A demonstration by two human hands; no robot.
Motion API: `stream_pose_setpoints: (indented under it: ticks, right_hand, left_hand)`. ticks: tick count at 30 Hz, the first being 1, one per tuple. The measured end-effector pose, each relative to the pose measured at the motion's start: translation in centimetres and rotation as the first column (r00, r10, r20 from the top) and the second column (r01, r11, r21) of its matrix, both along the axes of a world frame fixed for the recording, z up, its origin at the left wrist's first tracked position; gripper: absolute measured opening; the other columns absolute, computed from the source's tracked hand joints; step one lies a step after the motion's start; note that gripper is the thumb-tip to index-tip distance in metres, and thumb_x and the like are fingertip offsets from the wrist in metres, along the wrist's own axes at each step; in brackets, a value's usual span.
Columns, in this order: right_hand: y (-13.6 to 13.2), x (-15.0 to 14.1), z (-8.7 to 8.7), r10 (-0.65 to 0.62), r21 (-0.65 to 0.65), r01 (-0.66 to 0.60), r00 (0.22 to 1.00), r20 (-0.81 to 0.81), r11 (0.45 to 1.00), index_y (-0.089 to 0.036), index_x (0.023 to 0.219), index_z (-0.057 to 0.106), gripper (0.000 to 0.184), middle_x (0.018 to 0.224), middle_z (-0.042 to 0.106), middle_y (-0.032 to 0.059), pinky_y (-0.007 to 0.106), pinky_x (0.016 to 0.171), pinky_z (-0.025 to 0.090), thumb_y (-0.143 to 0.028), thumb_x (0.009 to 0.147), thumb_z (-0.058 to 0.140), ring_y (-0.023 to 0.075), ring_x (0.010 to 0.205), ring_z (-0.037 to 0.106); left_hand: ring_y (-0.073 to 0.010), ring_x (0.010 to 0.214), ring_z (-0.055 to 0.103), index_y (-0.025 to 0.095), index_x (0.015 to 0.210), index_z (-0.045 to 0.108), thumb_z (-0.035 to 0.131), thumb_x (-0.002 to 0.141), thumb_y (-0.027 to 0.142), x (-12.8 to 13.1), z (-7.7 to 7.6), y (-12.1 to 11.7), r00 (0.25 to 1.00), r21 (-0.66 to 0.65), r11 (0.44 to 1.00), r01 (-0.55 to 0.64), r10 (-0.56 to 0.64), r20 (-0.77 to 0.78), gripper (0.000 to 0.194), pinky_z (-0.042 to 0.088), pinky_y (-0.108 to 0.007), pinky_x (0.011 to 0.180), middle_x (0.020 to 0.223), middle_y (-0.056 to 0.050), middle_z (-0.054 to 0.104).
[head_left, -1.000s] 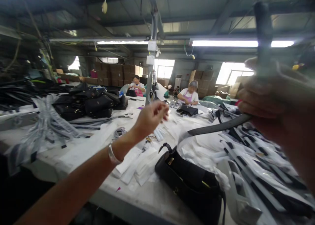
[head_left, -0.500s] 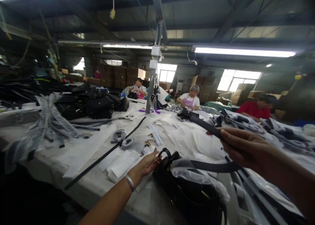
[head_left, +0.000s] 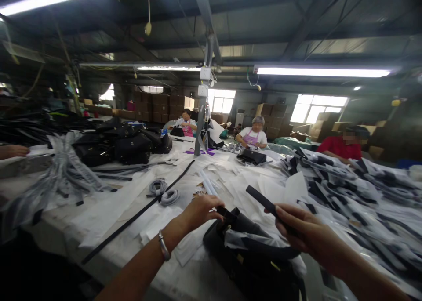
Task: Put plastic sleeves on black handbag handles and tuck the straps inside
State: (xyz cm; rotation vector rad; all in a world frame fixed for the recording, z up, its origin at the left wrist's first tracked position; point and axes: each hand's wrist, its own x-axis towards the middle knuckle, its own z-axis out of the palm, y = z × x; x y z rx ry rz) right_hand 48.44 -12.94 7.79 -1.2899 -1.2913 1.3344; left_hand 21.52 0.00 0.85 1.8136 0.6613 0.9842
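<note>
A black handbag [head_left: 217, 244] rests on the table just in front of me, its top facing up. My left hand [head_left: 201, 211] pinches a short black strap tab at the bag's far left end; a small piece, perhaps a buckle, sits there but is too dark to make out. In my right hand [head_left: 296, 226] is a long black strap [head_left: 260, 197], its free end pointing up and left above the bag. The strap's rest loops back over the bag, partly wrapped in clear plastic film [head_left: 240, 239].
A long black strip [head_left: 138, 213] and coiled grey cords [head_left: 169, 197] lie left of the bag. Black bags [head_left: 132, 147] are heaped farther back. Plastic-wrapped straps [head_left: 346, 195] crowd the right side. Co-workers sit across the table; another person's hand [head_left: 13, 151] shows far left.
My right hand has drawn the strap's end back, down and left, closer to the bag. My left hand has turned over and closed on the short tab. Another person's hand has appeared far left.
</note>
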Motion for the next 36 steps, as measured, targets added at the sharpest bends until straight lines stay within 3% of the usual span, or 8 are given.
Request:
stream_pose_setpoints:
  ticks: [5,11,15,20,25,29,32,36]
  right_hand:
    - [-0.1,-0.2,-1.4,-0.012,0.037,0.012,1.0,0.0,0.999,-0.014,0.079,0.067,0.04,0.061,0.051,-0.0026,0.017,0.042,0.022,-0.054,0.082,0.068,0.0032,0.044,0.034]
    - [0.5,-0.5,-3.3,0.039,0.065,-0.04,0.999,0.012,0.997,-0.015,0.078,0.065,0.046,0.051,0.042,-0.0062,0.019,0.042,0.019,-0.06,0.082,0.065,0.005,0.043,0.03]
    - [1.5,-0.4,-4.5,0.024,0.054,-0.027,0.998,0.055,0.998,-0.015,0.079,0.063,0.049,0.047,0.039,-0.0077,0.021,0.041,0.018,-0.064,0.081,0.062,0.0063,0.041,0.027]
    - [2.6,-1.5,-4.7,0.045,0.055,-0.048,0.997,0.059,0.997,-0.013,0.076,0.063,0.053,0.047,0.037,-0.0082,0.021,0.043,0.015,-0.066,0.078,0.063,0.0057,0.042,0.026]
    - [4.0,-3.7,-4.2,-0.073,0.15,0.067,0.997,0.037,0.986,-0.015,0.081,0.058,0.048,0.056,0.046,-0.0063,0.02,0.043,0.021,-0.063,0.079,0.063,0.0061,0.044,0.034]
    - [4.4,-4.3,-3.9,-0.292,0.402,0.196,0.937,0.193,0.894,-0.022,0.125,0.05,0.052,0.084,0.062,0.0012,0.025,0.049,0.039,-0.059,0.088,0.052,0.0112,0.052,0.051]
    - [4.2,-4.6,-3.7,-0.406,0.63,0.021,0.782,0.473,0.776,-0.029,0.131,0.053,0.05,0.12,0.057,0.0082,0.037,0.077,0.05,-0.045,0.085,0.062,0.0208,0.084,0.063]
    - [4.4,-5.3,-2.9,-0.443,0.684,-0.188,0.637,0.631,0.705,-0.027,0.104,0.072,0.021,0.127,0.059,0.0081,0.046,0.102,0.039,-0.026,0.087,0.058,0.0302,0.117,0.054]
  left_hand:
    - [-0.027,0.096,0.067,0.022,0.095,0.077,0.08,0.072,0.039,1.0,1.6,-1.0,0.998,0.086,0.994,-0.06,0.06,0.004,0.029,0.044,-0.032,0.09,0.097,-0.008,0.075]
    - [-0.0272,0.111,0.063,0.015,0.103,0.071,0.074,0.078,0.048,5.4,-0.1,-2.4,0.85,-0.328,0.937,0.124,0.07,0.522,0.042,0.046,-0.037,0.097,0.114,-0.014,0.071]
    - [-0.0243,0.107,0.064,0.015,0.1,0.073,0.075,0.076,0.05,7.4,-0.9,-3.0,0.781,-0.41,0.877,0.25,0.068,0.621,0.042,0.046,-0.033,0.096,0.112,-0.012,0.071]
    - [-0.0245,0.091,0.069,0.014,0.101,0.073,0.076,0.075,0.049,8.1,-1.4,-3.5,0.802,-0.392,0.859,0.329,-0.034,0.597,0.043,0.051,-0.034,0.084,0.102,-0.012,0.073]
    - [-0.0209,0.089,0.068,0.016,0.103,0.074,0.079,0.075,0.034,8.3,-1.4,-3.8,0.864,-0.364,0.906,0.218,-0.007,0.503,0.033,0.049,-0.03,0.084,0.095,-0.008,0.075]
    - [-0.0244,0.096,0.068,0.017,0.098,0.075,0.08,0.072,0.029,8.3,-0.5,-4.1,0.906,-0.307,0.94,0.147,-0.004,0.422,0.03,0.049,-0.031,0.087,0.099,-0.007,0.076]
    - [-0.0245,0.084,0.069,0.016,0.092,0.074,0.078,0.07,0.023,8.5,-0.2,-4.5,0.962,-0.212,0.977,0.002,0.056,0.269,0.024,0.051,-0.029,0.072,0.086,-0.006,0.076]
    - [-0.0199,0.068,0.064,0.015,0.078,0.071,0.073,0.067,0.016,9.1,-0.1,-4.9,0.966,-0.076,0.978,-0.195,0.205,0.159,0.011,0.046,-0.025,0.058,0.07,-0.001,0.071]
